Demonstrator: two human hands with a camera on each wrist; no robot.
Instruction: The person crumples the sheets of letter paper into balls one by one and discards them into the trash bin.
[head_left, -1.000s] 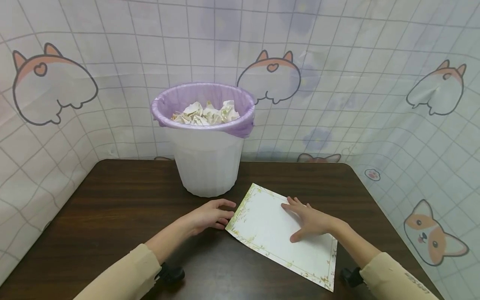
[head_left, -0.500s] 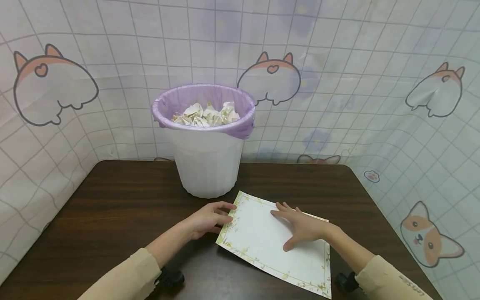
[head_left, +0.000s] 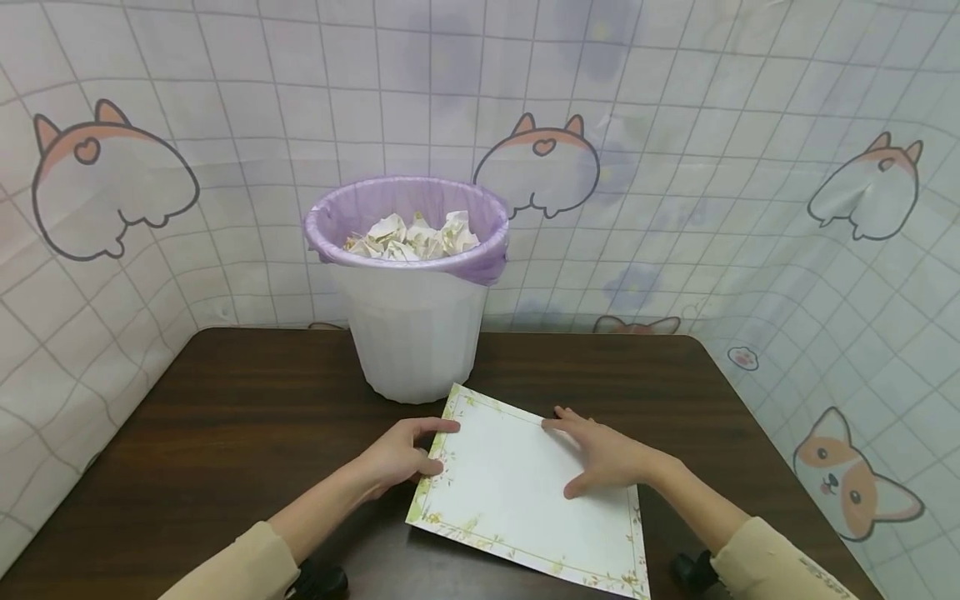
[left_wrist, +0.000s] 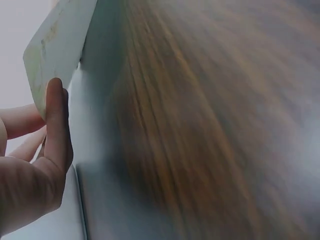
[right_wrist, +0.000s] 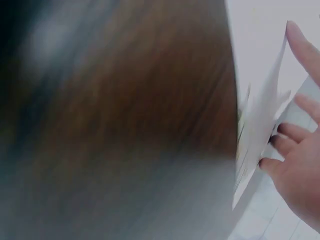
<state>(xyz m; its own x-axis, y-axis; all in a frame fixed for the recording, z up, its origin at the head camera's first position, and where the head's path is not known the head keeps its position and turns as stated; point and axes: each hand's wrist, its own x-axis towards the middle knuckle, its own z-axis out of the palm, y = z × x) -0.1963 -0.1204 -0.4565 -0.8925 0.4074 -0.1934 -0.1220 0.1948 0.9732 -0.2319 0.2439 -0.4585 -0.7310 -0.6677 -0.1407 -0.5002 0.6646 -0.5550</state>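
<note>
A sheet of paper (head_left: pixel 517 475), white with a green floral border, lies tilted on the dark wooden table, near edge slightly raised. My left hand (head_left: pixel 397 454) grips its left edge, index finger and thumb showing on top. In the left wrist view a corner of the sheet (left_wrist: pixel 55 55) sits between the thumb (left_wrist: pixel 55 105) and the fingers. My right hand (head_left: pixel 603 454) rests with spread fingers on the right part of the sheet. Some of its fingertips reach past the far edge. The right wrist view shows the sheet (right_wrist: pixel 265 100) edge-on against those fingertips.
Behind the sheet stands a white waste bin (head_left: pixel 408 333) with a purple liner (head_left: pixel 337 225). Crumpled paper (head_left: pixel 412 237) fills it near the rim. A patterned curtain (head_left: pixel 675 100) surrounds the brown table (head_left: pixel 247 400) on its back and sides.
The sheet has slid left and toward me, with the right hand moving slightly left on it. My left hand has gone from touching the left edge to gripping it.
</note>
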